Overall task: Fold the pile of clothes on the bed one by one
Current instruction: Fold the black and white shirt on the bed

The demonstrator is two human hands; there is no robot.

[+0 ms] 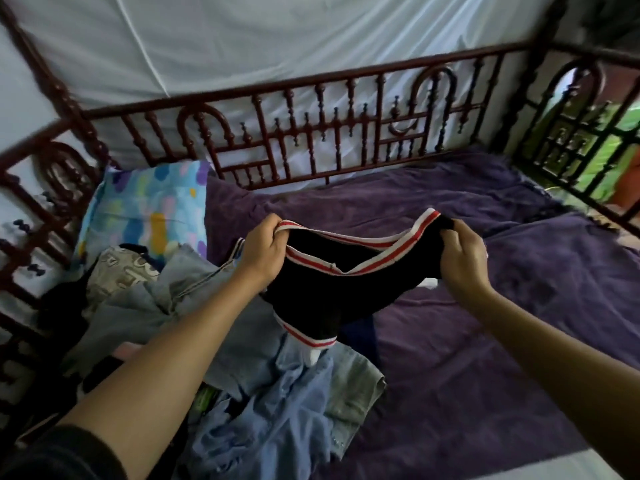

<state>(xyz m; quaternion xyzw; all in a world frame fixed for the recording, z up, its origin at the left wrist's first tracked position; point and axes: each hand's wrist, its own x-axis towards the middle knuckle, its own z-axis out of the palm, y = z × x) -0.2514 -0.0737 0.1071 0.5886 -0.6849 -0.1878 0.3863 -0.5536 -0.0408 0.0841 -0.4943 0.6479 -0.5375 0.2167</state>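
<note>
Black garment: soft knit with a red-and-white striped elastic band, held up between 2 hands. Left hand: fingers curled over 1 end of the band. Right hand: fingers pinch the other end. Pile of clothes: crumpled denim and blue cloth, below the left fingers. Purple blanket: plush and wrinkled, under the right fingers. Patterned pillow: beyond the left fingers.

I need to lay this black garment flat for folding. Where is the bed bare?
The purple sheet lies bare right of the clothes pile, up to the wooden rail. Left is crowded: pile and pillow.
</note>
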